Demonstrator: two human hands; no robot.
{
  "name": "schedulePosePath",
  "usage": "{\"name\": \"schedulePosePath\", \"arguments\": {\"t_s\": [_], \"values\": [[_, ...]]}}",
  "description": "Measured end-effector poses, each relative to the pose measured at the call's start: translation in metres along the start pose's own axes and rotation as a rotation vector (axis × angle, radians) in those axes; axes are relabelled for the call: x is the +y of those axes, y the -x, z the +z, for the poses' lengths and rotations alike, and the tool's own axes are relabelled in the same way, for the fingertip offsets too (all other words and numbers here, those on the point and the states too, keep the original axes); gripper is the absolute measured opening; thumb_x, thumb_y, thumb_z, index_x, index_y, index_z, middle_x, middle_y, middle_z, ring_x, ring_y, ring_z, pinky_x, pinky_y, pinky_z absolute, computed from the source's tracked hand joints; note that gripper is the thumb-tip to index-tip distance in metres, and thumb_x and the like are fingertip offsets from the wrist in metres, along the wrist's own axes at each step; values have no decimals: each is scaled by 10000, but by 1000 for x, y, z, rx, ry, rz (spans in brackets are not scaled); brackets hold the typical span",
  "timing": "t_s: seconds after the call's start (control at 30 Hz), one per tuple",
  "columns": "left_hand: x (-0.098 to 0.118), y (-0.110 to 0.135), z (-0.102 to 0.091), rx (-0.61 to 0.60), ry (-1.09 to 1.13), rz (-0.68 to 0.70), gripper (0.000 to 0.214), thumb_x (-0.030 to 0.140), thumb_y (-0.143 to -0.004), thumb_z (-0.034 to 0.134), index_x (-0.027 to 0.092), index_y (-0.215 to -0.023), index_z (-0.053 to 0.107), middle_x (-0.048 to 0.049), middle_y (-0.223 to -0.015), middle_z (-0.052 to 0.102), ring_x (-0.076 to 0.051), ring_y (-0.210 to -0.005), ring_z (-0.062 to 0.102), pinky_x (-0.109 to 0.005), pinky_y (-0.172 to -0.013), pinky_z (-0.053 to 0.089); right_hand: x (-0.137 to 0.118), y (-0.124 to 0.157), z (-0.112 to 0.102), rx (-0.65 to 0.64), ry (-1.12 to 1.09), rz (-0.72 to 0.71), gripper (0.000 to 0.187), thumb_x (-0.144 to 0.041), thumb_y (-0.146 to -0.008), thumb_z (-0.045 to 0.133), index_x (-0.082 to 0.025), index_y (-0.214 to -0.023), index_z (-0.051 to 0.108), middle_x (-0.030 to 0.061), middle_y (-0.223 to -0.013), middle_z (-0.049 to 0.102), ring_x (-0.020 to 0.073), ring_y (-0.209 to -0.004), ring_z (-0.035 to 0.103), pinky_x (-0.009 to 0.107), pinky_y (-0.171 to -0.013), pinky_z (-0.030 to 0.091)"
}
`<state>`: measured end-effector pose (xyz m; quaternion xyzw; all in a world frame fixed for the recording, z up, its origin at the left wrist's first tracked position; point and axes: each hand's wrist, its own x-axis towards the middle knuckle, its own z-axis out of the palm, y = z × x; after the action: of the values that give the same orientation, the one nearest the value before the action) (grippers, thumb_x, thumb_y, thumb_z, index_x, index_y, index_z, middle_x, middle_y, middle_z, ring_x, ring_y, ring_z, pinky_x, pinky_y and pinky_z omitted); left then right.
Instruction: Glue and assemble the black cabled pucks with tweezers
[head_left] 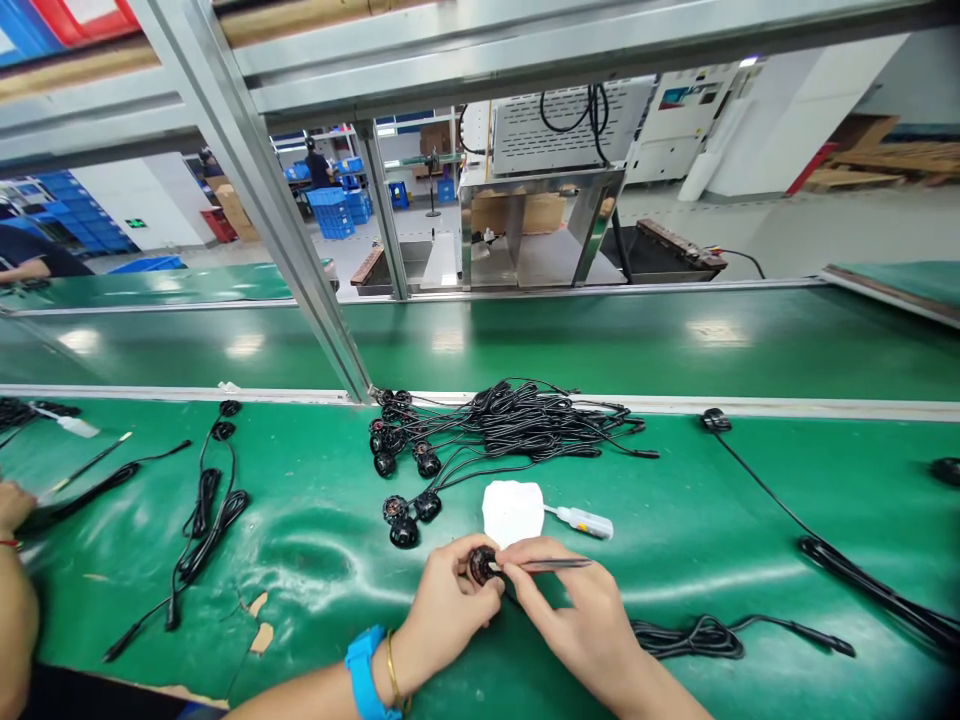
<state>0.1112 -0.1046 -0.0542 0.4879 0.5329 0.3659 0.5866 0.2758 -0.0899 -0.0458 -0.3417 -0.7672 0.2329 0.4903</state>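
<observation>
My left hand [454, 595], with a blue watch band and a gold bracelet at the wrist, pinches a small round black housing [482, 565] whose open face is turned up. Closed around a slim dark pair of tweezers [559, 564], my right hand [574, 610] brings the tip to that face; fingers hide the exact contact. A black coiled cable [690, 635] lies beside my right forearm and seems to lead to the housing. Just beyond my hands are a white sheet [513, 511] and a small clear squeeze bottle [585, 522] with a thin nozzle.
A heap of black cables [525, 420] with several round heads [403, 530] lies ahead on the green bench [315, 590]. More cables lie left [202, 510] and right [862, 580]. A metal post [285, 200] rises behind. Another person's hand [13, 508] is at far left.
</observation>
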Motion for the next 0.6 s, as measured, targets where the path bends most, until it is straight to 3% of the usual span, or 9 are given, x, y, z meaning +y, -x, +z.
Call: {"name": "schedulePosePath", "arguments": {"t_s": [0.2, 0.43, 0.6], "values": [[2, 1, 1, 11, 10, 21, 169, 144, -754, 651, 135, -921, 675, 0, -715, 598, -97, -544, 485, -189, -465, 431, -2, 5, 7, 24, -26, 8, 148, -84, -901, 592, -206, -980, 619, 17, -862, 720, 130, -759, 719, 207, -728, 589], [3, 1, 1, 9, 4, 24, 160, 174, -754, 661, 142, -910, 675, 6, -702, 590, -99, -540, 493, -194, -480, 437, -2, 13, 17, 30, 108, -28, 186, -59, -905, 549, -187, -1023, 615, 48, -854, 704, 158, -748, 702, 256, -687, 589], [4, 2, 2, 3, 1, 27, 167, 203, -774, 646, 136, -927, 660, 13, -678, 568, -95, -514, 468, -198, -461, 414, -6, 10, 14, 55, 26, 28, 146, -78, -903, 571, -198, -964, 628, 21, -819, 709, 127, -698, 700, 207, -653, 578]]}}
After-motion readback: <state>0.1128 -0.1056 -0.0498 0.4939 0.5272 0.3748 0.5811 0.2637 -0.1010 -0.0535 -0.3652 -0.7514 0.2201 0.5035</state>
